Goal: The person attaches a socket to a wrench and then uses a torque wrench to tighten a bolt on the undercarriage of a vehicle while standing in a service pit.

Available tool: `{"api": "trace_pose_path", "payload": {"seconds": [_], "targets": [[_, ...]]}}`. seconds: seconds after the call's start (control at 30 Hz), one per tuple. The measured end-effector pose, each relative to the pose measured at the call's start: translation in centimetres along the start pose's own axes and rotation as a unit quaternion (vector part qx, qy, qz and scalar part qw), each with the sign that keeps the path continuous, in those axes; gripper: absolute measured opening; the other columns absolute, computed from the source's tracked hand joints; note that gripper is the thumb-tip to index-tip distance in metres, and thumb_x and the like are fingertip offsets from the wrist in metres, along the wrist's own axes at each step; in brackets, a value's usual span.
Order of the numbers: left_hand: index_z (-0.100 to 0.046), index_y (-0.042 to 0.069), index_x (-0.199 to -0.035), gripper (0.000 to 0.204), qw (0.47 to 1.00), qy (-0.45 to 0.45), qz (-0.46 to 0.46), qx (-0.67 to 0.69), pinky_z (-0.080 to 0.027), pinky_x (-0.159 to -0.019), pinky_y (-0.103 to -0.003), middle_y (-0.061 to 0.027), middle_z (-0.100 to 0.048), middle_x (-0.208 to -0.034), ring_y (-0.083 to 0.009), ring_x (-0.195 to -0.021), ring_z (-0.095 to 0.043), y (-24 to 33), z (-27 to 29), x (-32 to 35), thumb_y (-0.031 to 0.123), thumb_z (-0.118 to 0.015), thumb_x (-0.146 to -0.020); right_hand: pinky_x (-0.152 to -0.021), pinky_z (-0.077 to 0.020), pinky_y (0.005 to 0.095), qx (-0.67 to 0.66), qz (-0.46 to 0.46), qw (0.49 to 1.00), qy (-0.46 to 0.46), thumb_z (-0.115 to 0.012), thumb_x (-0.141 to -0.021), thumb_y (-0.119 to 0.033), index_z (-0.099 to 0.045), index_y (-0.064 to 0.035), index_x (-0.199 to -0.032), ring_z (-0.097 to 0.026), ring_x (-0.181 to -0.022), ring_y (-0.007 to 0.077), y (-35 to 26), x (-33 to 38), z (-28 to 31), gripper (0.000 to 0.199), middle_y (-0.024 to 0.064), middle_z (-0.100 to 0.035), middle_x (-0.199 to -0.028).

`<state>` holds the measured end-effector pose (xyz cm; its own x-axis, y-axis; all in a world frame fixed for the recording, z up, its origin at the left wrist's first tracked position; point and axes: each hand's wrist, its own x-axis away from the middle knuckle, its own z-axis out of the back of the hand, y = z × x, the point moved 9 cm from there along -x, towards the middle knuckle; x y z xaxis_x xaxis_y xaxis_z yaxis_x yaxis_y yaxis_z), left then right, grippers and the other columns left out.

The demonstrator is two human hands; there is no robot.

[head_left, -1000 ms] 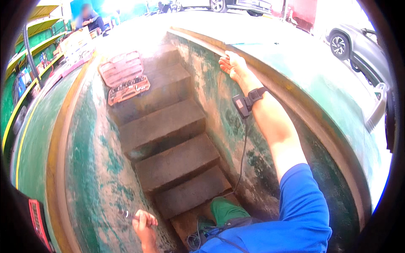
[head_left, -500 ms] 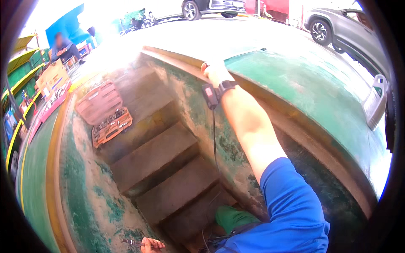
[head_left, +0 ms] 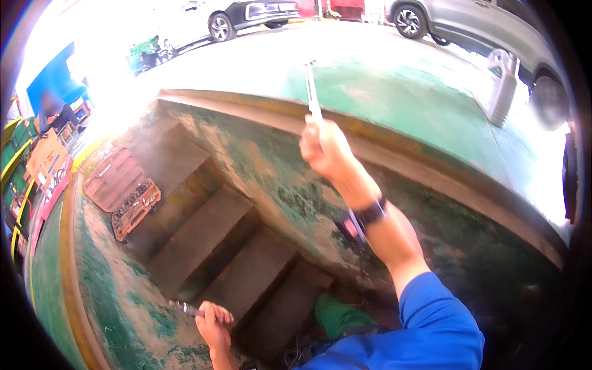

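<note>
My right hand [head_left: 324,145] is raised over the pit's right edge, its fingers closed around a slim silver bar-shaped tool [head_left: 312,92]. That tool points away from me; bright light blurs its far end, so its exact kind is unclear. Low on the left, my left hand [head_left: 214,320] grips a short dark rod-shaped tool [head_left: 185,307] with metallic bands, which sticks out leftward beside the pit wall. Ahead of the left hand, an open brown tool case [head_left: 126,191] with rows of sockets rests at the left side of the steps.
Concrete steps [head_left: 206,231] rise between the peeling green walls. A grey jug [head_left: 502,89] stands on the floor at the right, near a silver car [head_left: 459,21]. At far left are a cardboard box [head_left: 48,157], yellow-edged shelving and a seated person [head_left: 55,114].
My view has turned to the right. The right hand has drawn back toward me, with the silver tool now plainly visible in it. My left hand has risen further into view with its rod-shaped tool.
</note>
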<state>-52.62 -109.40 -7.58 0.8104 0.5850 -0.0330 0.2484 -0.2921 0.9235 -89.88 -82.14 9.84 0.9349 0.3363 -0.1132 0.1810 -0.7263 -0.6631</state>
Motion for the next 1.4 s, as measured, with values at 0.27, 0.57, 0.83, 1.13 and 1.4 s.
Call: {"api": "trace_pose_path", "payload": {"seconds": [0.27, 0.57, 0.83, 1.13, 1.4], "targets": [[-0.042, 0.01, -0.075, 0.034, 0.969, -0.242, -0.049, -0.024, -0.044, -0.057, -0.031, 0.0009, -0.038, -0.062, -0.0123, -0.056, -0.043, 4.3, -14.0, -0.4, 0.02, -0.05, -0.106, -0.039, -0.0322, 0.0224, 0.339, -0.103, 0.913, 0.203, -0.066, -0.096, -0.017, -0.055, -0.0095, -0.092, -0.043, -0.046, 0.0039, 1.3, 34.3, 12.9, 0.014, -0.0049, -0.048, -0.064], [-0.073, 0.009, -0.086, 0.042, 0.874, -0.436, -0.19, -0.1, -0.038, -0.066, -0.024, 0.0018, -0.068, -0.083, -0.0061, -0.072, -0.051, 10.5, -38.6, 7.8, 0.038, -0.05, -0.106, -0.056, -0.0407, 0.03, 0.611, -0.058, 0.715, 0.334, -0.077, -0.087, -0.024, -0.061, -0.0021, -0.082, -0.043, -0.061, 0.0088, -5.3, 60.5, 17.8, 0.027, 0.0, -0.047, -0.062], [-0.074, 0.006, -0.082, 0.053, 0.758, -0.62, -0.112, -0.166, -0.046, -0.087, -0.033, -0.0019, -0.07, -0.08, -0.0137, -0.086, -0.061, 1.3, -51.2, 22.3, 0.049, -0.052, -0.103, -0.053, -0.042, 0.0319, 0.613, -0.095, 0.665, 0.415, -0.078, -0.086, -0.023, -0.063, -0.0021, -0.084, -0.047, -0.053, 0.0143, -9.6, 77.0, 17.6, 0.026, 0.0076, -0.051, -0.058], [-0.053, 0.006, -0.068, 0.042, 0.539, -0.83, 0.067, -0.126, -0.048, -0.064, -0.033, -0.0072, -0.058, -0.065, -0.0202, -0.065, -0.06, -5.6, -58.3, 37.3, 0.035, -0.062, -0.097, -0.054, -0.0427, 0.0319, 0.552, -0.112, 0.665, 0.491, -0.081, -0.084, -0.022, -0.065, -0.0016, -0.083, -0.05, -0.055, 0.0118, -12.6, 87.7, 19.6, 0.026, 0.0079, -0.055, -0.06], [-0.05, 0.009, -0.084, 0.05, 0.466, -0.883, 0.056, -0.017, -0.046, -0.068, -0.033, -0.0064, -0.055, -0.077, -0.0193, -0.073, -0.057, -13.7, -61.5, 43.0, 0.055, -0.069, -0.089, -0.067, -0.0504, 0.0382, 0.523, -0.153, 0.643, 0.539, -0.074, -0.088, -0.037, -0.071, -0.0042, -0.101, -0.068, -0.072, 0.0268, -8.8, 92.3, 19.2, 0.036, 0.0146, -0.07, -0.082]]}}
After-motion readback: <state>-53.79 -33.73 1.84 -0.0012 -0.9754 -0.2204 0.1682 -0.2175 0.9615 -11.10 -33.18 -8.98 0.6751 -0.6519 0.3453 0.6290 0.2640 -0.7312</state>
